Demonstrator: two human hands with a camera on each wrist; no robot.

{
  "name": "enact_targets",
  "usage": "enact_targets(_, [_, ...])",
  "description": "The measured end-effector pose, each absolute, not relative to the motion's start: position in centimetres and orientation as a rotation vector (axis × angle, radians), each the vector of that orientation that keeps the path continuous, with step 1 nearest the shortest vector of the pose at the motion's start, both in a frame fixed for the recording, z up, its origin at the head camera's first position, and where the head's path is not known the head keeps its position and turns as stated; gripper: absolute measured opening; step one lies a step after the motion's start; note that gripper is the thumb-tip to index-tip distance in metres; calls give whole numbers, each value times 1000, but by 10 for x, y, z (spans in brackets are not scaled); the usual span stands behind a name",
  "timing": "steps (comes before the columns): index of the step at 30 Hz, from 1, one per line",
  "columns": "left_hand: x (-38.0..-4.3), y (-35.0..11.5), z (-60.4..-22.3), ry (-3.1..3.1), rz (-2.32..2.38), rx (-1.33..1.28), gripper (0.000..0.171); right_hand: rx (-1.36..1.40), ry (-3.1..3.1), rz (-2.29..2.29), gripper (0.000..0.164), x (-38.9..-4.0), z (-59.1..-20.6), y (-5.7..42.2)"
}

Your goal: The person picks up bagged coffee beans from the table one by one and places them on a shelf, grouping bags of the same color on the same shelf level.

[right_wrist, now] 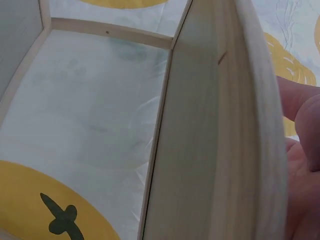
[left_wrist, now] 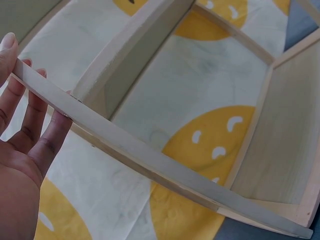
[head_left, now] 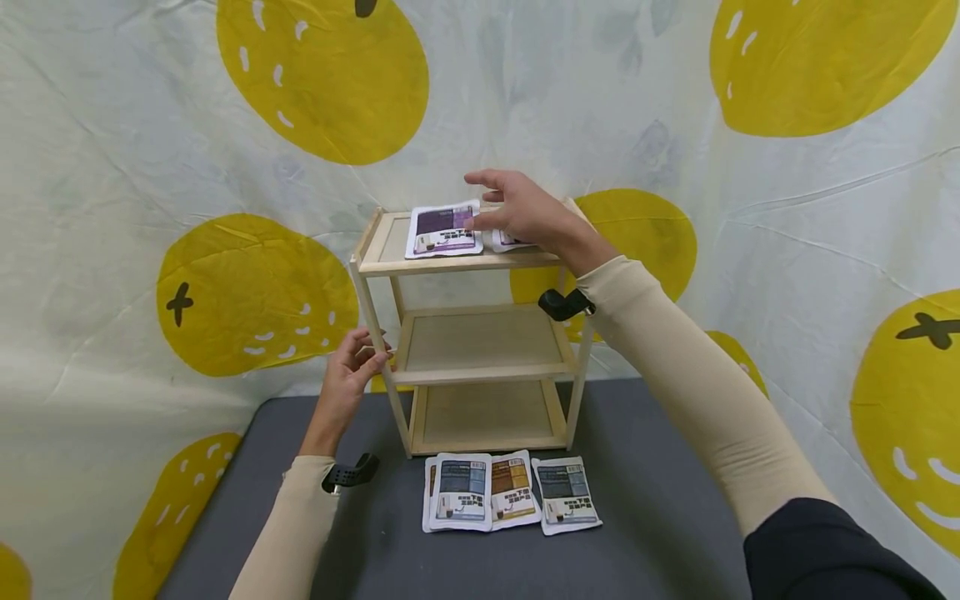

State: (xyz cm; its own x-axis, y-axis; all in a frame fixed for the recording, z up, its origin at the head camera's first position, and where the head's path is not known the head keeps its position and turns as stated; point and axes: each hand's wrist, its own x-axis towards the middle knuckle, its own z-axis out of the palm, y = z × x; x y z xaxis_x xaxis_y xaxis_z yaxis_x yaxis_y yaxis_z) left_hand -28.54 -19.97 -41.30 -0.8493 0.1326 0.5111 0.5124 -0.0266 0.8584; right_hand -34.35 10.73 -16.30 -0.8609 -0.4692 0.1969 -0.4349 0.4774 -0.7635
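Left hand point(head_left: 349, 379) pinches a post point(head_left: 369, 308) of the rack point(head_left: 483, 340); right hand point(head_left: 528, 210) hangs spread over its top point(head_left: 393, 237), where brushing the left packet point(head_left: 444, 230) could dislodge it.

High, downward head view, close wrist views, shared rack point(head_left: 483, 340)

One wooden rack point(head_left: 480, 376) has three shelves point(head_left: 483, 337). From its middle, two purple pouches point(head_left: 435, 223) show at twelve o'clock. At six o'clock, four pouches point(head_left: 461, 487) show on one surface point(head_left: 645, 525): two blue, two orange-brown, one mostly covered. Two hands: left point(head_left: 347, 379) between eight and nine o'clock, right point(head_left: 528, 215) near one.
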Motion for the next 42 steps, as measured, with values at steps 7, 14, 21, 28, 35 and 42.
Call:
enact_targets(7, [-286,-199,-412,-1951,-1965,-705,38,-845,2751,-1329,70,-333,-158,112])
enact_targets(14, [-286,-200,-412,-1987,-1905,-657,32,-1035,2639,-1439,73,-322,-163,116])
enact_targets(21, [-286,-197,-410,-2014,-1871,-600,31,-1210,2563,-1487,66,-310,-168,123])
enact_targets(28, [-289,-198,-410,-2020,-1892,-583,33,-1251,2438,-1566,63,-301,-177,127])
enact_targets(35, [-278,-195,-400,-2039,-1895,-576,31,-1284,2474,-1526,57,-292,-187,131])
enact_targets(42, [-269,-192,-391,-2035,-1900,-590,30,-1347,2383,-1583,54,-283,-194,138])
